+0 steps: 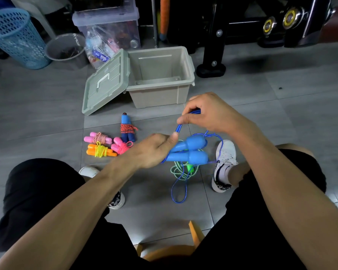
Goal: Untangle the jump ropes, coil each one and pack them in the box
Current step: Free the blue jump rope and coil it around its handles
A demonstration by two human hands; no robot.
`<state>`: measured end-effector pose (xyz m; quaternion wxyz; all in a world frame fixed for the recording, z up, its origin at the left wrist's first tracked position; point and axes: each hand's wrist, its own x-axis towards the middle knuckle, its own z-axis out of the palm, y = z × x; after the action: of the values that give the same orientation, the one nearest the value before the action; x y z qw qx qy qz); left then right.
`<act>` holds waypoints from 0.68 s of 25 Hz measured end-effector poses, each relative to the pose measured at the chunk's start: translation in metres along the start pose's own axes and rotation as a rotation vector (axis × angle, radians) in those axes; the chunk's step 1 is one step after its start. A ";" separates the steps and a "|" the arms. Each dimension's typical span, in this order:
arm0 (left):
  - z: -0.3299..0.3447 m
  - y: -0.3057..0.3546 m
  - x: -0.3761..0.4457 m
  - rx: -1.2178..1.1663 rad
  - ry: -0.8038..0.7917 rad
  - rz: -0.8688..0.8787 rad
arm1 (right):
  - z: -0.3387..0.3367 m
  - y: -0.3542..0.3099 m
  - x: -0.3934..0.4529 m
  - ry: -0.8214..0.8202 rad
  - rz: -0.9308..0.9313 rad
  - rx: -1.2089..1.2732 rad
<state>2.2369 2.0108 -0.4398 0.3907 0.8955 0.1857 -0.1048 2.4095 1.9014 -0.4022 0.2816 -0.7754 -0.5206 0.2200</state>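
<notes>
L hand [154, 151] fingers clamp the two blue handles [189, 151], long axis pointing right, w/ R hand [207, 114] just above pinching the blue cord [179, 128], so next wrap likely goes crosswise round them; box [160, 94] beyond.

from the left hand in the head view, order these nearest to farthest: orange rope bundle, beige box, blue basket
From the left hand, which holds the blue handles:
1. Orange rope bundle, on the floor just to its left.
2. Beige box, open, ahead on the floor.
3. Blue basket, far back at the left.
</notes>
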 end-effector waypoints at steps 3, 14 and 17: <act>0.000 -0.004 -0.001 0.067 -0.007 0.119 | -0.003 0.000 0.012 -0.124 0.030 -0.017; -0.024 -0.017 0.008 -0.805 0.527 -0.045 | 0.002 0.056 0.007 -0.150 0.175 0.199; -0.033 -0.020 0.022 -0.826 0.719 -0.327 | 0.034 0.032 0.004 -0.265 0.133 0.063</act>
<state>2.2496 2.0530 -0.4384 0.5992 0.6075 0.4687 0.2287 2.4107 1.9025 -0.4490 0.2196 -0.7630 -0.4936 0.3548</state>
